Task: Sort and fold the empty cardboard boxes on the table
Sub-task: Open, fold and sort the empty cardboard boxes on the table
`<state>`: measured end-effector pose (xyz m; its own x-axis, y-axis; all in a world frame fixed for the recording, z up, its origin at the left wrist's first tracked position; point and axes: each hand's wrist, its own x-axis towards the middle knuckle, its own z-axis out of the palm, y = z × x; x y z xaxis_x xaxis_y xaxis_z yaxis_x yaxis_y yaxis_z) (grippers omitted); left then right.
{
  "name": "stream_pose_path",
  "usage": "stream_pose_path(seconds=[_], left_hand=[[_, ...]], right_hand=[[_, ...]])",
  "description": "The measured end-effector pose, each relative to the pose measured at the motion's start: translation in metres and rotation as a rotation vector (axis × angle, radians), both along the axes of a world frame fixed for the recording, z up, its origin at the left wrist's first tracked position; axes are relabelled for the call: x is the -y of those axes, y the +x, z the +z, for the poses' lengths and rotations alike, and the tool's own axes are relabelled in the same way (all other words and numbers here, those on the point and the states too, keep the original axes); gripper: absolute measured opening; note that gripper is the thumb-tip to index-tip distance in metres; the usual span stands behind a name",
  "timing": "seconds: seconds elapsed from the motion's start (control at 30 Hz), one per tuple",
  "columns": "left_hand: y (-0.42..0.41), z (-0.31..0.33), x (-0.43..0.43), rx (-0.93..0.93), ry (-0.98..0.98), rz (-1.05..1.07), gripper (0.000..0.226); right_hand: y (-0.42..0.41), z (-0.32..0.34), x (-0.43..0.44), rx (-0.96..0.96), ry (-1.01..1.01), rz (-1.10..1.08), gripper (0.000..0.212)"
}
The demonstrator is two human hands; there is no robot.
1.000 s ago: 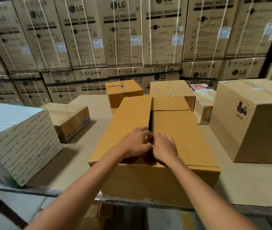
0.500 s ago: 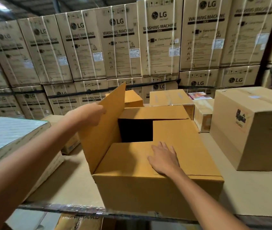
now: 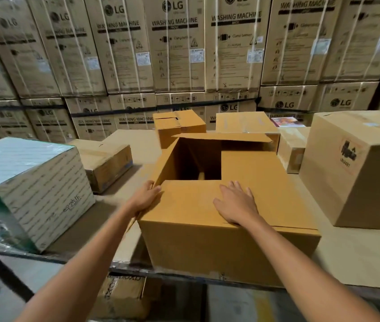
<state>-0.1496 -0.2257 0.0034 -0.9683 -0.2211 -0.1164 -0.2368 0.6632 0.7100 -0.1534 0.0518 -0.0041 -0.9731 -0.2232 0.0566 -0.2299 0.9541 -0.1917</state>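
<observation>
The counter [image 3: 358, 252] carries an open box [image 3: 219, 247] at its near edge. A wrapped white-and-green box [image 3: 33, 182] sits near left, with a flat brown box [image 3: 105, 163] behind it. A large sealed box [image 3: 356, 170] stands right, and three smaller cartons [image 3: 179, 126] sit far.

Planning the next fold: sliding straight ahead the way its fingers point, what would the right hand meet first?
Probably the far flap of the open box; the right hand rests on its top. Depth unclear.
</observation>
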Motion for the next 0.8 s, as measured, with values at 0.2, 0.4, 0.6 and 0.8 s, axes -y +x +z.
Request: stream_pose_path(seconds=[0.2, 0.4, 0.6, 0.8], left_hand=[[-0.007, 0.001, -0.003, 0.013, -0.113, -0.011, 0.033], [-0.029, 0.005, -0.013, 0.001, -0.203, -0.051, 0.043], [-0.082, 0.008, -0.021, -0.036, -0.371, -0.135, 0.066], [-0.171, 0.029, -0.041, -0.298, -0.692, -0.171, 0.076]], right_hand=[[0.001, 0.002, 0.000, 0.021, -0.002, 0.006, 0.061], [-0.003, 0.012, -0.004, -0.039, 0.067, 0.020, 0.057], [-0.054, 0.029, -0.022, -0.156, -0.154, 0.021, 0.040], [-0.164, 0.057, -0.051, -0.439, -0.011, -0.105, 0.057]])
